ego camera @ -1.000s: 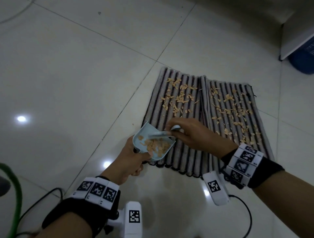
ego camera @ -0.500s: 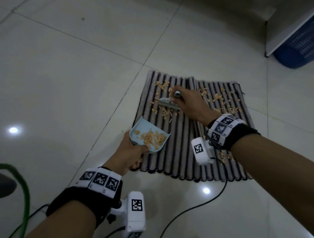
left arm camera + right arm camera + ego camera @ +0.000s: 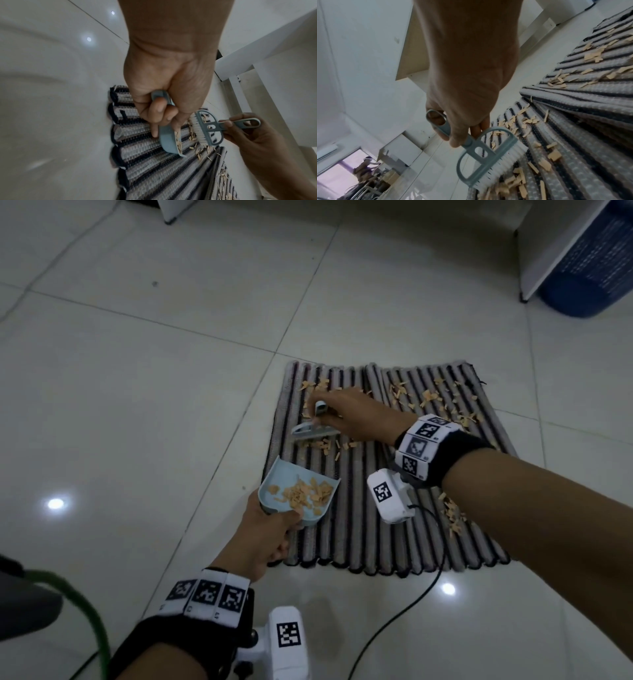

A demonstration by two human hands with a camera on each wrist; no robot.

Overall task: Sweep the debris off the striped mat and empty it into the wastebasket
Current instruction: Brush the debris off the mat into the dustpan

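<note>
The brush (image 3: 313, 430) is gripped by its slotted handle in the right hand (image 3: 356, 419), fingers and thumb curled round it, and the white bristles are set down on the striped mat (image 3: 359, 529) toward its far left part. From the right wrist view the brush (image 3: 489, 154) is seen tilted, its bristles pressed among tan scraps of debris (image 3: 554, 155). Just in front of the bristles a small heap of debris (image 3: 325, 445) is gathered on the mat. Nearer the person, the light blue dustpan (image 3: 301, 491) is held by the left hand (image 3: 267, 539), its short handle wrapped in curled fingers; in the left wrist view the dustpan (image 3: 169, 140) is seen edge-on, its lip resting on the mat with one fingertip touching the weave. A pile of scraps is already carried inside the pan. Dustpan and brush are kept apart, with bare stripes of mat between them. More debris is scattered across the far right half of the mat, and a few pieces lie by the right forearm. The mat is laid on a pale tiled floor (image 3: 137, 405). Well away, at the far right corner, a blue wastebasket (image 3: 592, 268) is seen standing partly behind a white panel (image 3: 548, 244). A black cable (image 3: 404, 611) is trailed across the floor by the mat's near edge.
</note>
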